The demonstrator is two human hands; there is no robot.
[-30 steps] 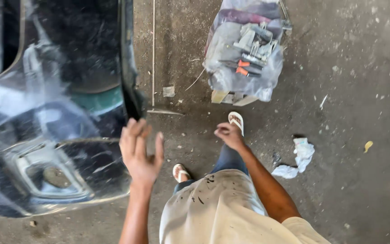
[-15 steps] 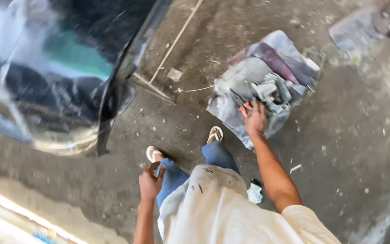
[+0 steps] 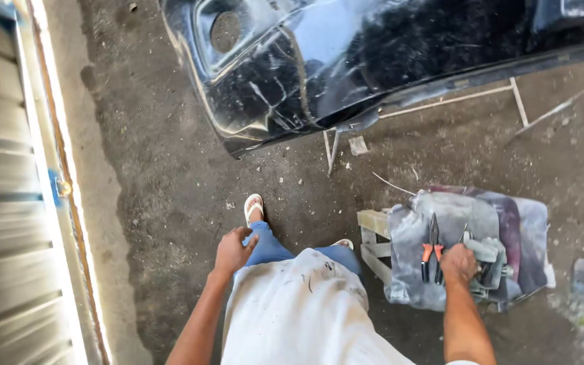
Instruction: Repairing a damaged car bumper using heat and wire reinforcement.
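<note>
Black car body panel [image 3: 346, 61], on a thin metal stand [image 3: 331, 150], now fills 12 o'clock; half a sec ago it sat at 10. Roller shutter [image 3: 1, 203] has come in at 9. Our right hand [image 3: 459, 262] stays down on the cloth-covered stool [image 3: 441, 223] at 4 o'clock, curled over grey tools [image 3: 488, 257], grip unclear; orange-handled pliers [image 3: 431, 249] just beside it. Left hand [image 3: 232, 250], loosely curled, rests on our knee [image 3: 265, 247].

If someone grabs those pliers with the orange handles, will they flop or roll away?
The orange-handled metal pliers look rigid, so probably no flopping. They lie flat on the rumpled grey cloth, so rolling seems unlikely. Being metal, they are likely heavy for their size. The right hand rests just beside them.
</note>
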